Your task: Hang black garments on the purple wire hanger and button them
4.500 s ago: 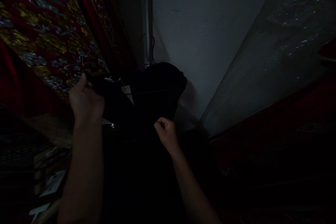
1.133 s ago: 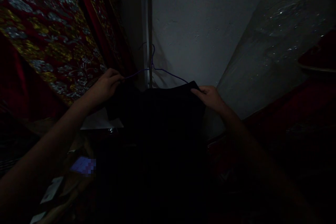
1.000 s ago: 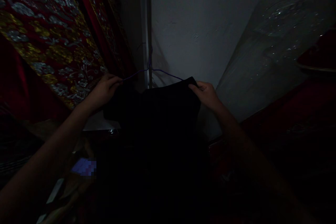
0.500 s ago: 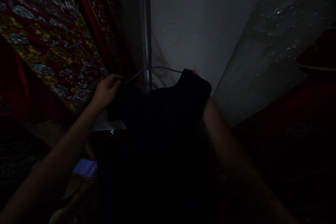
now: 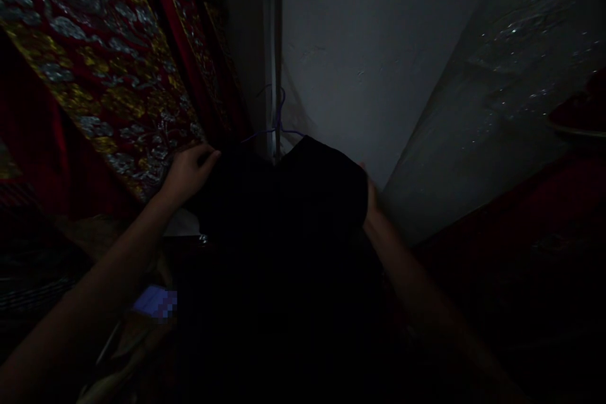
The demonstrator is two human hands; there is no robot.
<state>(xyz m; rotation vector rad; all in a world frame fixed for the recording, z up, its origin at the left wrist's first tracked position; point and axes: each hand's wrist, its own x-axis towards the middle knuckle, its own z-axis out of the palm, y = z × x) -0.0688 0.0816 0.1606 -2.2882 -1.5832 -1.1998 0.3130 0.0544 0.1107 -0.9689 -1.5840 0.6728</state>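
A black short-sleeved garment [image 5: 284, 233] hangs in front of me on a thin purple clothes hanger [image 5: 283, 113], whose hook points up beside a narrow upright post. My left hand [image 5: 189, 170] pinches the garment at its left shoulder, thumb and fingers together. At the other side, my right hand [image 5: 369, 196] is at the right sleeve, mostly hidden behind the dark cloth, so its fingers do not show. The garment's lower part blends into the darkness.
Red cloth with gold and silver embroidery [image 5: 113, 69] hangs at the left. A pale wall [image 5: 369, 44] and the post [image 5: 273, 25] stand behind. Translucent, glittering sheeting [image 5: 473, 113] hangs at the right. A small lit rectangle [image 5: 152, 300] lies at lower left.
The garment's right shoulder has come inward along the hanger and covers more of it. My right hand has moved down and slightly left; my left hand stays at the left shoulder.
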